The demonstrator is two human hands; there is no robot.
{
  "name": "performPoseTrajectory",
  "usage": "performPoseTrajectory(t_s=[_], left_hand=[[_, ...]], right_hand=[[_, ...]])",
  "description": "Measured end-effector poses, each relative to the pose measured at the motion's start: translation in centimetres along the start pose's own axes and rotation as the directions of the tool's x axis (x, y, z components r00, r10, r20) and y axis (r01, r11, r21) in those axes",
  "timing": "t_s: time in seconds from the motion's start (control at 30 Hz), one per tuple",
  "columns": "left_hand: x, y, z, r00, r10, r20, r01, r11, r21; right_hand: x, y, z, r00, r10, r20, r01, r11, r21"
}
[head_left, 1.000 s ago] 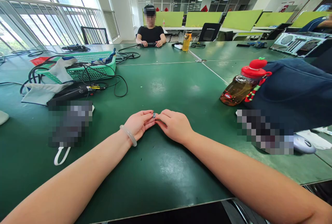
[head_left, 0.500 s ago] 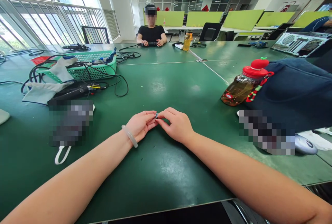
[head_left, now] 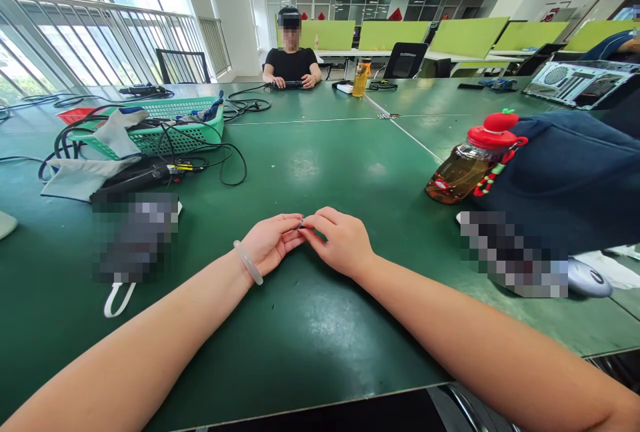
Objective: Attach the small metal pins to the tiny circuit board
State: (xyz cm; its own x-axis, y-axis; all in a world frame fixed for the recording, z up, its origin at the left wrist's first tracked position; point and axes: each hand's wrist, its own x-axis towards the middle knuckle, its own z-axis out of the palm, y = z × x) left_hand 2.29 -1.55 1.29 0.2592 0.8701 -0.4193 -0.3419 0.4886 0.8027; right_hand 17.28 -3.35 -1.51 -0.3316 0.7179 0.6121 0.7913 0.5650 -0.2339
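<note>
Above the green table [head_left: 320, 332], my left hand [head_left: 273, 237] and my right hand [head_left: 341, 240] meet at their fingertips. Between them is a tiny dark-and-silver object [head_left: 301, 223], mostly hidden by the fingers and too small to name. My left thumb and fingers are closed about its left side, palm partly turned up. The right thumb and forefinger pinch it from the other side. A pale bangle [head_left: 248, 262] circles my left wrist.
A green basket [head_left: 200, 135] with cables and cloth stands at the left, near a blurred dark device [head_left: 137, 239]. At the right are a red-capped bottle [head_left: 460, 165], a dark blue bag [head_left: 575, 179] and a mouse [head_left: 590, 279]. A person [head_left: 291, 62] sits opposite.
My fingers have shifted slightly around the tiny object, so a little less of it shows. Both hands otherwise stay in place.
</note>
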Motion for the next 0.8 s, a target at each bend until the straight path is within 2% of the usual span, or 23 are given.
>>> performPoseTrajectory(t_s=[0.2,0.37,0.8], left_hand=[[-0.15,0.20,-0.06,1.000,0.004,0.008,-0.004,1.000,-0.004],[-0.17,0.28,-0.20,0.999,-0.003,0.042,0.004,1.000,-0.030],[-0.18,0.50,-0.37,0.996,-0.024,0.082,0.023,1.000,0.018]], right_hand=[[0.07,0.01,0.20,0.994,-0.060,-0.093,0.056,0.997,-0.047],[0.10,-0.14,0.03,0.991,-0.079,-0.104,0.070,0.994,-0.084],[0.15,-0.20,-0.30,0.996,0.005,-0.094,-0.002,0.999,0.033]])
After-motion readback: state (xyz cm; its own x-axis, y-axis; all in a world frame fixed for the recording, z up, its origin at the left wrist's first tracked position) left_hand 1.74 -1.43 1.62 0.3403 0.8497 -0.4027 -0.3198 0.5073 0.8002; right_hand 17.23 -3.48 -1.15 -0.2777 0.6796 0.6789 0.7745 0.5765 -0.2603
